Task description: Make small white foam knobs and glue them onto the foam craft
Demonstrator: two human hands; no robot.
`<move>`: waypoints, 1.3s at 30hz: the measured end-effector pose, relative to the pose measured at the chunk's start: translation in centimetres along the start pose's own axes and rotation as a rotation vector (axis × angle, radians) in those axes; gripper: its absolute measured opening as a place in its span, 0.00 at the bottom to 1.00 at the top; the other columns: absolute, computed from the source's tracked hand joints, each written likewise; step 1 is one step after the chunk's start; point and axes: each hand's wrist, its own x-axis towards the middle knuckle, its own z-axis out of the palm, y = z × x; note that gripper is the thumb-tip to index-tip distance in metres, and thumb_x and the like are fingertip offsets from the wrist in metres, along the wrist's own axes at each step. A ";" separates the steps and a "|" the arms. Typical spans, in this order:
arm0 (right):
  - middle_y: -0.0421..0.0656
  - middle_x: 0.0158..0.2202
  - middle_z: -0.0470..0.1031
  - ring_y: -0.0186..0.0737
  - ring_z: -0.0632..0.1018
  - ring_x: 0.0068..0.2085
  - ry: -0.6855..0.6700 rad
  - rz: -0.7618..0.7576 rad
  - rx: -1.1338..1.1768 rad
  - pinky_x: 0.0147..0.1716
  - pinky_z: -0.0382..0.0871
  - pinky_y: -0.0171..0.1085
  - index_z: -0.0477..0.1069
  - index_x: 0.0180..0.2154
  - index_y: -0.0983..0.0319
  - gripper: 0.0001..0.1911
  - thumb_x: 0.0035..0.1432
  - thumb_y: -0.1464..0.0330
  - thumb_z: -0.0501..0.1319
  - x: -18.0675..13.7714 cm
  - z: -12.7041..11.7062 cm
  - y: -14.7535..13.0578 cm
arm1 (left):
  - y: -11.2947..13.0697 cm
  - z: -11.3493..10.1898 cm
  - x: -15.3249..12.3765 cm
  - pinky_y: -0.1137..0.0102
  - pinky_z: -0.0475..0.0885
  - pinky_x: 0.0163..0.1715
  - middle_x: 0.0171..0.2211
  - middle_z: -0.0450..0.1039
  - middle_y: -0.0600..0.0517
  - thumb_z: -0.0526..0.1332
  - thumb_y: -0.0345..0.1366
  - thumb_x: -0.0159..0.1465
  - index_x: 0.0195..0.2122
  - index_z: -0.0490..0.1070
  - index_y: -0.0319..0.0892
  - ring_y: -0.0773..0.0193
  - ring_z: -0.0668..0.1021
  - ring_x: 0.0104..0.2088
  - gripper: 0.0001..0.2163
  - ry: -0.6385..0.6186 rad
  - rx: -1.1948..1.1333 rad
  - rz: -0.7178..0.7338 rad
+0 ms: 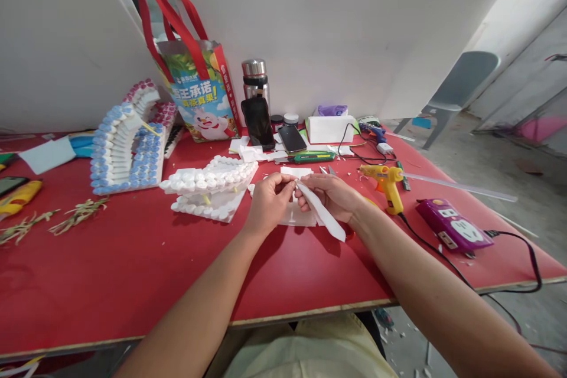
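Observation:
A long white paper strip (325,218) slants down to the right between my two hands, above the red table. My left hand (273,199) pinches its upper end with thumb and forefinger. Around the strip's upper part, the fingers of my right hand (333,194) are closed. Under the hands lie white sheets (296,215), partly hidden. Just left of my left hand stands a white model (208,186) with two tiers of rounded white rolls, joined by short yellow sticks.
A yellow glue gun (390,186) and a purple power strip (456,225) with cables sit at the right. Behind are a green cutter (312,157), phone (292,139), bottle (256,80) and shopping bag (199,91). Blue-and-white roll models (128,147) and dried stalks (80,215) occupy the left.

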 end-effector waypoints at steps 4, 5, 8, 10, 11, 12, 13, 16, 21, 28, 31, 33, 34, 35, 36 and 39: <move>0.46 0.30 0.80 0.36 0.79 0.26 0.040 0.004 0.013 0.30 0.78 0.33 0.76 0.35 0.66 0.03 0.58 0.71 0.66 -0.1 -0.2 0.0 | 0.0 -0.1 0.0 0.70 0.72 0.29 0.26 0.77 0.53 0.66 0.40 0.63 0.39 0.80 0.40 0.66 0.76 0.26 0.09 -0.004 -0.003 -0.011; 0.46 0.29 0.80 0.36 0.79 0.26 0.049 0.027 0.018 0.29 0.78 0.33 0.76 0.35 0.66 0.03 0.58 0.71 0.66 -0.1 -0.2 0.0 | 0.0 -0.1 0.0 0.70 0.72 0.29 0.26 0.77 0.53 0.66 0.40 0.63 0.39 0.80 0.40 0.65 0.76 0.26 0.09 -0.003 -0.002 -0.012; 0.45 0.27 0.78 0.35 0.78 0.25 0.067 0.093 0.032 0.28 0.77 0.34 0.77 0.35 0.66 0.06 0.57 0.69 0.68 -0.2 -0.1 -0.1 | 0.0 -0.1 -0.1 0.70 0.72 0.30 0.28 0.77 0.52 0.66 0.39 0.63 0.38 0.79 0.41 0.65 0.77 0.28 0.08 0.002 0.000 -0.015; 0.44 0.27 0.78 0.34 0.77 0.24 0.089 0.065 0.020 0.27 0.76 0.33 0.77 0.33 0.66 0.07 0.54 0.69 0.70 -0.1 0.0 -0.1 | 0.2 -0.1 -0.2 0.71 0.71 0.30 0.27 0.77 0.52 0.65 0.39 0.63 0.37 0.79 0.41 0.65 0.76 0.28 0.07 0.004 0.004 -0.020; 0.43 0.27 0.78 0.34 0.76 0.23 0.104 0.028 0.000 0.26 0.76 0.33 0.76 0.32 0.66 0.08 0.52 0.69 0.72 -0.1 0.2 -0.1 | 0.3 0.0 -0.2 0.71 0.71 0.29 0.26 0.76 0.53 0.65 0.38 0.63 0.37 0.79 0.41 0.65 0.76 0.27 0.07 0.005 0.011 -0.019; 0.42 0.26 0.78 0.33 0.75 0.22 0.125 -0.019 -0.031 0.25 0.74 0.33 0.75 0.30 0.65 0.09 0.50 0.68 0.73 0.0 0.3 0.0 | 0.4 0.1 -0.3 0.71 0.71 0.29 0.26 0.75 0.53 0.65 0.38 0.63 0.37 0.78 0.41 0.65 0.76 0.27 0.07 0.006 0.025 -0.011; 0.42 0.25 0.77 0.33 0.74 0.21 0.149 -0.070 -0.076 0.23 0.72 0.33 0.73 0.28 0.64 0.10 0.49 0.68 0.73 0.0 0.5 0.2 | 0.4 0.2 -0.3 0.71 0.71 0.29 0.25 0.74 0.53 0.64 0.37 0.64 0.36 0.79 0.41 0.66 0.75 0.26 0.06 0.009 0.043 0.001; 0.39 0.21 0.75 0.32 0.71 0.18 0.272 -0.263 -0.311 0.18 0.66 0.32 0.70 0.25 0.62 0.12 0.49 0.66 0.71 0.2 1.0 0.9 | 0.4 0.7 -0.5 0.71 0.71 0.30 0.28 0.74 0.52 0.63 0.36 0.64 0.35 0.79 0.41 0.66 0.75 0.27 0.06 0.040 0.110 0.055; 0.39 0.21 0.75 0.34 0.75 0.20 0.377 -0.493 -0.676 0.21 0.65 0.33 0.70 0.28 0.61 0.08 0.57 0.65 0.65 0.2 1.3 2.1 | -0.1 1.1 -0.6 0.70 0.71 0.33 0.32 0.75 0.51 0.61 0.32 0.66 0.35 0.77 0.42 0.64 0.76 0.32 0.06 0.127 0.281 0.196; 0.39 0.18 0.75 0.35 0.76 0.20 0.312 -0.467 -0.578 0.24 0.70 0.34 0.71 0.29 0.62 0.11 0.59 0.63 0.65 0.0 2.1 1.6 | -0.2 0.7 -1.0 0.67 0.70 0.36 0.34 0.73 0.48 0.54 0.29 0.70 0.37 0.74 0.41 0.61 0.76 0.36 0.09 0.088 0.539 0.475; 0.40 0.20 0.76 0.35 0.76 0.20 0.314 -0.444 -0.544 0.23 0.70 0.33 0.71 0.27 0.62 0.11 0.57 0.63 0.67 -0.4 2.4 1.2 | 0.1 0.7 -1.1 0.67 0.71 0.38 0.34 0.74 0.48 0.54 0.30 0.71 0.38 0.75 0.42 0.61 0.76 0.37 0.10 0.046 0.455 0.459; 0.41 0.22 0.77 0.35 0.76 0.21 0.293 -0.454 -0.528 0.23 0.70 0.33 0.70 0.28 0.62 0.11 0.57 0.64 0.67 -0.5 2.3 1.0 | 0.3 0.6 -1.0 0.67 0.72 0.37 0.34 0.74 0.49 0.56 0.33 0.71 0.38 0.77 0.42 0.63 0.77 0.34 0.09 0.036 0.302 0.361; 0.41 0.23 0.78 0.34 0.76 0.21 0.278 -0.467 -0.531 0.23 0.70 0.33 0.70 0.29 0.62 0.10 0.58 0.64 0.66 -0.6 2.1 1.0 | 0.3 0.5 -0.9 0.68 0.73 0.36 0.34 0.74 0.50 0.58 0.35 0.70 0.38 0.77 0.42 0.64 0.76 0.32 0.09 0.024 0.202 0.295; 0.41 0.24 0.78 0.34 0.76 0.21 0.264 -0.482 -0.549 0.23 0.69 0.34 0.70 0.30 0.62 0.10 0.59 0.64 0.66 -0.6 2.0 1.0 | 0.4 0.4 -0.7 0.69 0.73 0.34 0.33 0.73 0.50 0.59 0.36 0.69 0.38 0.78 0.42 0.65 0.76 0.30 0.08 0.005 0.098 0.223; 0.41 0.25 0.78 0.34 0.76 0.22 0.251 -0.502 -0.586 0.24 0.69 0.34 0.70 0.31 0.62 0.10 0.60 0.63 0.65 -0.6 1.7 1.0 | 0.4 0.3 -0.5 0.69 0.74 0.32 0.32 0.73 0.51 0.61 0.38 0.68 0.38 0.79 0.42 0.66 0.76 0.29 0.08 -0.017 0.001 0.152; 0.40 0.26 0.77 0.35 0.77 0.24 0.230 -0.570 -0.767 0.26 0.69 0.34 0.70 0.33 0.61 0.09 0.63 0.64 0.63 -0.5 1.1 1.1 | 0.3 -0.2 0.0 0.70 0.74 0.30 0.30 0.73 0.52 0.65 0.39 0.65 0.37 0.81 0.41 0.68 0.75 0.26 0.08 -0.078 -0.159 0.016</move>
